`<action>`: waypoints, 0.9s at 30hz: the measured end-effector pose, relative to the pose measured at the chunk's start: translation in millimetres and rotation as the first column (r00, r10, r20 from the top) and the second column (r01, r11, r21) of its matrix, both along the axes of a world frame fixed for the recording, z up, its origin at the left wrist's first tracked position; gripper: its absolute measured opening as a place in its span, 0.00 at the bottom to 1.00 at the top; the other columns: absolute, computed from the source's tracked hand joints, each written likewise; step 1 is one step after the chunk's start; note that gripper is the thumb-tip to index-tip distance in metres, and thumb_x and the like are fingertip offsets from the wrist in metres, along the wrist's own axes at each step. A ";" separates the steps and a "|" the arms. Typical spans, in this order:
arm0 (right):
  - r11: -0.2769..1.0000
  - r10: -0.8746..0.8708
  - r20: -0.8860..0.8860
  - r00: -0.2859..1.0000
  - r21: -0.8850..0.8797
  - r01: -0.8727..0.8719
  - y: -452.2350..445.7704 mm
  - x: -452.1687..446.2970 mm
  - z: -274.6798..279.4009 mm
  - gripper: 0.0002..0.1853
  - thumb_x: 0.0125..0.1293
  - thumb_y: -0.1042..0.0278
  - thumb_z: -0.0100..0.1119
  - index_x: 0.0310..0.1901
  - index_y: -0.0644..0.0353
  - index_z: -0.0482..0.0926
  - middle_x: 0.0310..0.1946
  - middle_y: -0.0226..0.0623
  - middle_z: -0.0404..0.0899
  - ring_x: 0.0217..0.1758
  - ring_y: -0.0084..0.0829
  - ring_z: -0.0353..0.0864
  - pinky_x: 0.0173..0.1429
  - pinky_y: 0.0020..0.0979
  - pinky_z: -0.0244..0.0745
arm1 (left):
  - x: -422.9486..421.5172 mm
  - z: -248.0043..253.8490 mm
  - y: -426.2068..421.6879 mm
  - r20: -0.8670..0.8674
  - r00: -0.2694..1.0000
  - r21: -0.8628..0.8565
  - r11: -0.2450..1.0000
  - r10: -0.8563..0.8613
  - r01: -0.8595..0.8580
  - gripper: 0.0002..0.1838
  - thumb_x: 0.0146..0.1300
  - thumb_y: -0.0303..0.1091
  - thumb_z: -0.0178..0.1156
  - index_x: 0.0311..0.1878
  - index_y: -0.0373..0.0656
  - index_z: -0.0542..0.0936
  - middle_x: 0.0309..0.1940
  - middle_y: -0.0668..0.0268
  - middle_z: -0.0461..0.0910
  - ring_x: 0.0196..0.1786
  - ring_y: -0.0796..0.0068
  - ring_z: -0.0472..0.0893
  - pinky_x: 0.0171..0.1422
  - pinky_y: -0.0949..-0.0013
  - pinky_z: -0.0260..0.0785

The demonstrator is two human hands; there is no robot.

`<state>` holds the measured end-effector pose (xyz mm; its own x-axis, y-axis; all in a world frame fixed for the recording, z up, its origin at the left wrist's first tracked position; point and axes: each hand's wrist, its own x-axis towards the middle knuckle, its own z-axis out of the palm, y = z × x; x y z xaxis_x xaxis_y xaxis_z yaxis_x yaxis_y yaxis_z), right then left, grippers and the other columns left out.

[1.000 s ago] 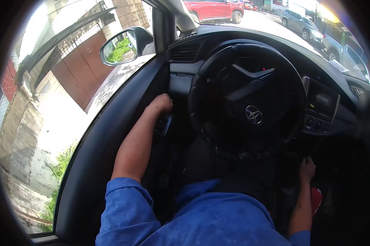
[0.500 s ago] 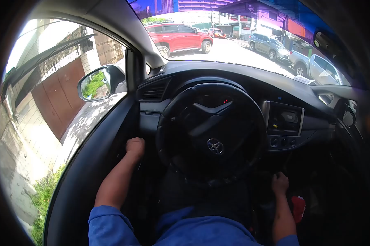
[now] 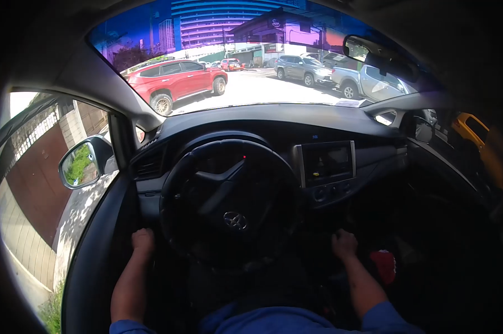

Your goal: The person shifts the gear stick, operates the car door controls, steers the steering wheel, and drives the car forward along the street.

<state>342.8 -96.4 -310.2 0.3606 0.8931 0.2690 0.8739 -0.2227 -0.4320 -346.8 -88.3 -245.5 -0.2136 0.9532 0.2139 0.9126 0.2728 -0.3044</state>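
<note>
Ahead of me is a black steering wheel with a silver emblem, and neither hand is on it. My left hand is closed, low between the wheel and the driver's door; whatever it may grip is hidden. To the right of the wheel, below the dashboard controls, my right hand has its fingers curled in deep shadow. I cannot make out what is under them. A red item lies just right of my right forearm. A dark screen is set in the dashboard above that hand.
Through the windshield, a red SUV stands at left, with a grey SUV and a silver pickup at right. A side mirror and a brown gate show on the left. Something yellow is outside the right window.
My view has turned right and upward, so the wheel, dashboard and hands sit further left in the picture. Both hands stay closed in about the same places. The rear-view mirror now shows more fully.
</note>
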 end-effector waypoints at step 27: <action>0.999 0.009 -0.029 1.000 -0.051 -0.010 1.9 4.6 -3.7 0.18 0.67 0.48 0.60 0.48 0.51 0.85 0.44 0.54 0.86 0.52 0.58 0.86 0.57 0.58 0.80 | -17.9 -29.4 12.5 -0.009 0.998 -0.030 0.998 -0.061 0.061 0.10 0.68 0.34 0.58 0.46 0.40 0.83 0.45 0.52 0.86 0.48 0.53 0.88 0.51 0.55 0.83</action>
